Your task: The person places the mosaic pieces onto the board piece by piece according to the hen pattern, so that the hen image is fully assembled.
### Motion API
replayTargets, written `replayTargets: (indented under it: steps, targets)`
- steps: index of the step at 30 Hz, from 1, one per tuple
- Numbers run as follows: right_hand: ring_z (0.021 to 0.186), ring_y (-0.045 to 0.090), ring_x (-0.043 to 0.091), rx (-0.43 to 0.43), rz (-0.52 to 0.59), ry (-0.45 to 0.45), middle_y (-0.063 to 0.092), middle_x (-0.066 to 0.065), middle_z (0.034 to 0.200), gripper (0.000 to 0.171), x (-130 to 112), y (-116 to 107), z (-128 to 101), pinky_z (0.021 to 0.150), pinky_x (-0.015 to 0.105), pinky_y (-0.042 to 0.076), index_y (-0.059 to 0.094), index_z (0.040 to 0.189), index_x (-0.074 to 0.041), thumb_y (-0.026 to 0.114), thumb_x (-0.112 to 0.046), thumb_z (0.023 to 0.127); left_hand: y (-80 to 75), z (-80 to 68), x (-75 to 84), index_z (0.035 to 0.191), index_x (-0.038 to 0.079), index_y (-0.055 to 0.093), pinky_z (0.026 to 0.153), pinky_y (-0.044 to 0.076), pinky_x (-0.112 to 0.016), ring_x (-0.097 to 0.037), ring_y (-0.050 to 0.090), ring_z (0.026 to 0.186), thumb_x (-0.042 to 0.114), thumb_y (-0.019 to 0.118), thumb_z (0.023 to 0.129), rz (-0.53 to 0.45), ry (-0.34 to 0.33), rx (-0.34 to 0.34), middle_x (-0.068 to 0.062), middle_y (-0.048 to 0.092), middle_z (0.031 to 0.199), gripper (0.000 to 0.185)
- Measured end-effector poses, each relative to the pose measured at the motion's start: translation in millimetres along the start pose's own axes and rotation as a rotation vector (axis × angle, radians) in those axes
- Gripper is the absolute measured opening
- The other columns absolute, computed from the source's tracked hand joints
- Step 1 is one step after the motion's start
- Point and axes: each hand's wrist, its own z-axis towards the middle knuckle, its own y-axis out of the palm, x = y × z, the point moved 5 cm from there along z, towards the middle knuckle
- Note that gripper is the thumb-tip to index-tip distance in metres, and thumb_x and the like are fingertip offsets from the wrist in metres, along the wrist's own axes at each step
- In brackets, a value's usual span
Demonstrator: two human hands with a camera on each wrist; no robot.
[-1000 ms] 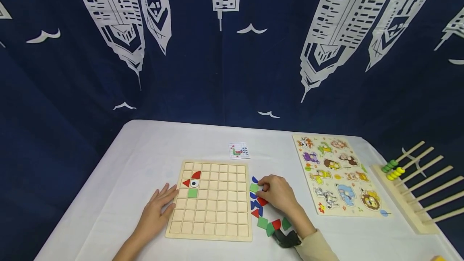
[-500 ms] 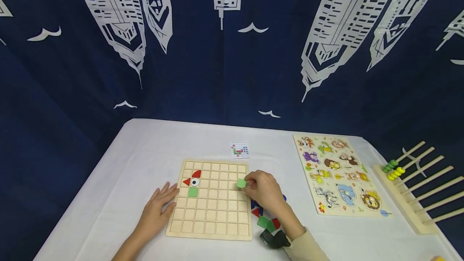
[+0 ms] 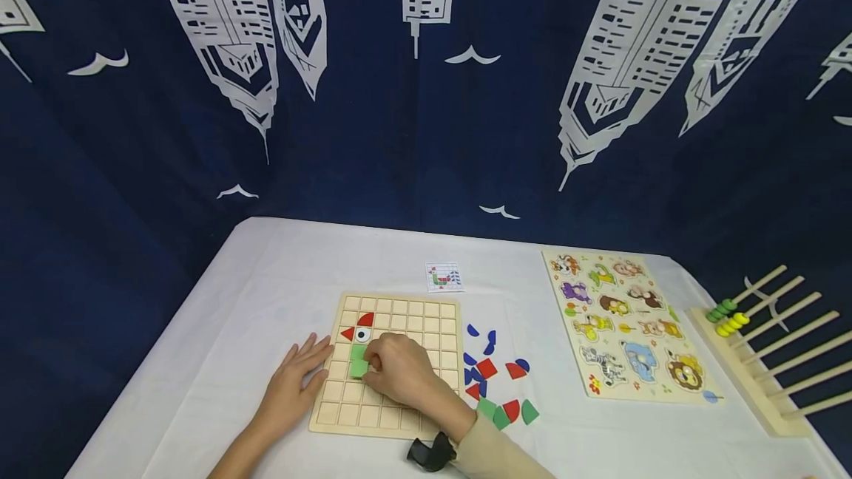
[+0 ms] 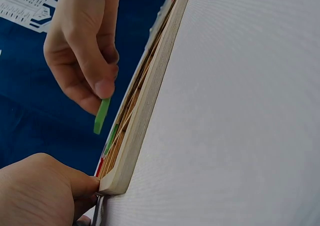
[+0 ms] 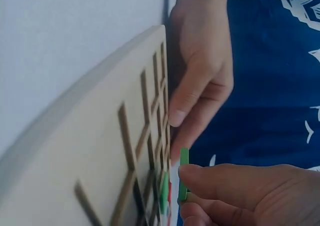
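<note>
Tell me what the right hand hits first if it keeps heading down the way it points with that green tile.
Most likely the wooden grid board. The right hand pinches the green tile just off its face, below the placed green square. Depth is uncertain.

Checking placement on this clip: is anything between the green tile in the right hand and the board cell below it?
Nothing visible. The right hand pinches the green tile just above the board, apart from it; the cells beneath look bare.
</note>
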Motion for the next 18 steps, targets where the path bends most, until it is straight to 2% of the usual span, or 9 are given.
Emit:
replayTargets:
  steps: [7,18]
  targets:
    - [0.057,0.041,-0.001,-0.006,-0.037,0.014,0.049,-0.012,0.063,0.011,-0.4,9.0,1.3,0.047,0.012,0.034,0.074,0.081,-0.012,0.081,-0.013,0.072,1.4,0.6,-0.2,0.128,0.001,0.062,0.118,0.019,-0.053,-0.036,0.040,0.140,0.001,0.066,0.088,0.005,-0.001,-0.005,-0.013,0.055,0.141,0.041]
    - [0.057,0.042,-0.002,0.003,-0.017,0.009,0.056,-0.008,0.064,0.017,-1.8,11.8,-1.0,0.049,0.011,0.035,0.076,0.084,-0.011,0.083,-0.013,0.070,1.6,0.2,-2.5,0.128,0.001,0.062,0.121,0.017,-0.045,-0.036,0.040,0.140,0.001,0.066,0.088,0.009,0.006,0.002,-0.013,0.055,0.141,0.041]
